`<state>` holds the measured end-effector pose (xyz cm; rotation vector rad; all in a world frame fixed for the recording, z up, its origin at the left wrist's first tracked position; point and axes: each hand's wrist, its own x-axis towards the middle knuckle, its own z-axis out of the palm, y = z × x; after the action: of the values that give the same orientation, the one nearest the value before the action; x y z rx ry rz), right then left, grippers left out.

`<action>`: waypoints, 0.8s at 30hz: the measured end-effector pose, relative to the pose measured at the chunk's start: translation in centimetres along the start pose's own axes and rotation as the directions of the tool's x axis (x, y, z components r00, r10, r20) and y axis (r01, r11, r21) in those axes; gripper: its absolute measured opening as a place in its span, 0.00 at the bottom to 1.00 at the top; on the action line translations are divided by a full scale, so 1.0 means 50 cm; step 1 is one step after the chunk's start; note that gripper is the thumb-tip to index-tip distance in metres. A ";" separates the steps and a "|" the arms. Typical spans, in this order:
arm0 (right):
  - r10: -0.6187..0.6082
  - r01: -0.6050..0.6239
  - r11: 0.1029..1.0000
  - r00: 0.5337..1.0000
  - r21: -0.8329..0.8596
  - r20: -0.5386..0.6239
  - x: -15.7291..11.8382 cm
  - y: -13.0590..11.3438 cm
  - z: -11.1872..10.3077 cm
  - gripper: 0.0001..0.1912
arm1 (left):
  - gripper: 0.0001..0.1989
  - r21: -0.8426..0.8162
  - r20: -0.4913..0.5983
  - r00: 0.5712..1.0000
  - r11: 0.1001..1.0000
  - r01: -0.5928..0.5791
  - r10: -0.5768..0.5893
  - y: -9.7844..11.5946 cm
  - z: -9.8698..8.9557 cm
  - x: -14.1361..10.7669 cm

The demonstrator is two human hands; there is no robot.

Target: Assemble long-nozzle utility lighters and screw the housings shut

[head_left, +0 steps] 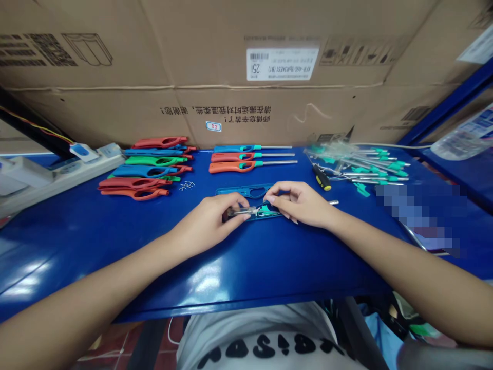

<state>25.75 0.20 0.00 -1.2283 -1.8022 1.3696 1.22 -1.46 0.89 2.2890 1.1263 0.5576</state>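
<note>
Near the middle of the blue table, my left hand [217, 218] pinches a clear lighter insert [239, 210] between thumb and fingers, over a blue lighter half-shell [265, 214]. My right hand [298, 203] has its thumb and index finger pressed together at the insert's green trigger part [268, 209]; a thin dark wire seems to be in the pinch. A metal tube end [333, 202] sticks out to the right of my right hand. Just behind both hands lies another blue half-shell [246, 191], partly covered by my right fingers.
Stacked coloured shells [146, 169] and small screws [187, 185] lie left. Three assembled lighters [253, 155] lie at the back. Right are metal tubes with green parts [375, 167], a yellow-black screwdriver [322, 177] and a blurred-out object [419, 213]. Cardboard [215, 56] stands behind; a power strip [73, 172] is left.
</note>
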 end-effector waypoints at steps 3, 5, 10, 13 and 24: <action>0.004 -0.004 1.000 1.000 0.002 0.007 0.000 -0.001 0.000 0.13 | 0.08 0.075 0.014 0.999 0.996 -0.048 0.047 -0.003 0.002 -0.001; -0.001 0.001 1.000 1.000 0.009 0.013 0.000 -0.002 0.000 0.12 | 0.08 0.102 0.036 0.998 0.993 -0.053 0.049 -0.005 0.003 -0.001; -0.015 0.015 1.000 1.000 0.010 0.023 -0.001 -0.002 -0.001 0.12 | 0.09 0.148 0.051 0.998 0.989 -0.032 0.025 -0.006 0.002 -0.004; -0.045 0.047 0.998 0.998 -0.034 0.048 -0.003 0.002 -0.003 0.14 | 0.09 0.137 0.049 0.998 0.990 -0.040 0.034 -0.005 0.001 -0.004; -0.458 0.517 0.776 0.856 -0.361 0.241 -0.019 0.004 -0.005 0.14 | 0.09 0.114 0.040 0.995 0.988 -0.099 0.095 -0.013 0.004 -0.002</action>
<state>26.42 -0.55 0.00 -0.7600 -2.3883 0.8090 0.90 -1.29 0.32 2.4550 1.0605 0.4997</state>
